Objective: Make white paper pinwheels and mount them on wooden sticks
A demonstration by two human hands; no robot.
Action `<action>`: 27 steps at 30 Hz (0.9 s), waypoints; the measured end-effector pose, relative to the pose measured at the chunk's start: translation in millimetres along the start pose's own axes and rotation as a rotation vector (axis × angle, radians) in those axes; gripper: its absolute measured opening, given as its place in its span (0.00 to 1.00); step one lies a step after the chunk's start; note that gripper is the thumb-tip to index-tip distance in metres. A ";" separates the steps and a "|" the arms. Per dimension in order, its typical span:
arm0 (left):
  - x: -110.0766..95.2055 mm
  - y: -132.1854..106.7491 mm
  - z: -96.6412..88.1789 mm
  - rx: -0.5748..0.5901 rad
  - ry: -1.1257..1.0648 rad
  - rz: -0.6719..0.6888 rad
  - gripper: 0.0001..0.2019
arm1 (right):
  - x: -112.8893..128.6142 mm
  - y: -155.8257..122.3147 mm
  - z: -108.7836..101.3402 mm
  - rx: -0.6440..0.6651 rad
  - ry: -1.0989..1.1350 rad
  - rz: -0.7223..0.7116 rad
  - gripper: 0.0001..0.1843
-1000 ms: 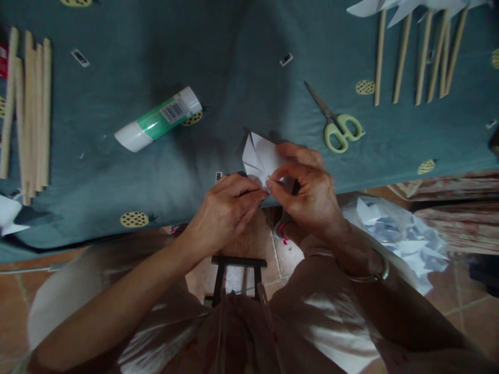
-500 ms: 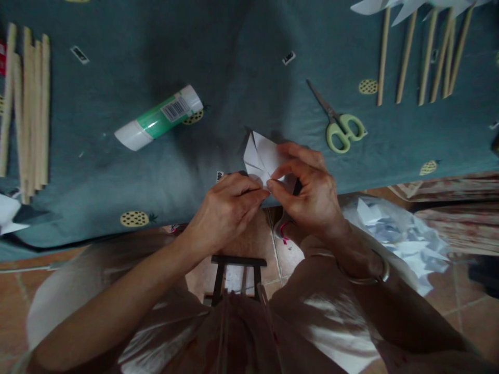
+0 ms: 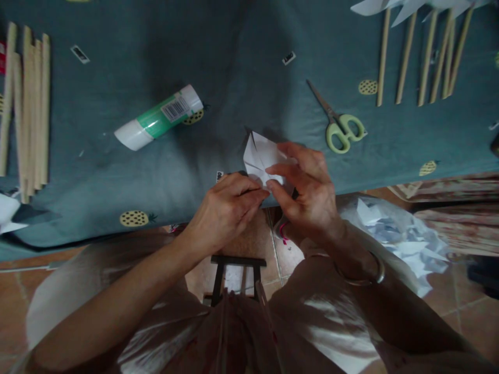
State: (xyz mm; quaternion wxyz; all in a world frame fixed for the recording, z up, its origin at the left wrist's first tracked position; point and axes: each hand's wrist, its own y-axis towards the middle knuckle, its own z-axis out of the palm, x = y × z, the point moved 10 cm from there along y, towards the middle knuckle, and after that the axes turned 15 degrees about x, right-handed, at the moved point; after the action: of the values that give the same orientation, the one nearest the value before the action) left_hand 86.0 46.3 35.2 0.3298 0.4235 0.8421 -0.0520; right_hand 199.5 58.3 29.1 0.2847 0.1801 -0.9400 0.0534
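A folded sheet of white paper lies near the front edge of the table, between my hands, with creased flaps meeting at its middle. My left hand is closed on its lower left edge, thumb and forefinger pinched together. From the right, my right hand reaches over the paper with fingers apart. Its forefinger and thumb touch the sheet near the centre fold, and the other fingers lie along the upper right side. Both hands cover part of the paper.
A green and white glue stick lies to the left, green-handled scissors to the right. Wooden sticks are at far left; more sticks carry white paper at upper right. Paper scraps fill a clear bag below the table's right edge.
My right forefinger and thumb have spread apart from their pinch at the fold, the forefinger stretching leftward over the paper. My left hand and the paper look nearly still.
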 end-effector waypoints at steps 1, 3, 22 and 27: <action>0.0 -0.1 -0.1 -0.003 0.005 0.000 0.07 | 0.3 -0.4 2.3 0.020 -0.022 0.000 0.13; -0.4 -0.2 0.0 -0.002 0.013 0.002 0.07 | 1.9 -1.8 6.5 0.053 -0.085 0.002 0.15; -0.5 -0.8 -0.1 0.020 0.002 0.000 0.07 | 25.3 -10.7 9.8 -0.053 -0.221 -0.122 0.17; 1.0 0.5 -5.0 0.021 0.108 0.021 0.07 | -5.4 -6.6 -15.1 -0.103 -0.104 0.012 0.22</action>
State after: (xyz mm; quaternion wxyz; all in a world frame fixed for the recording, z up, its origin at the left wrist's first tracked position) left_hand 83.4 49.2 38.6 0.2798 0.4381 0.8536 -0.0345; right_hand 213.9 56.9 38.7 0.2438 0.1621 -0.9562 -0.0028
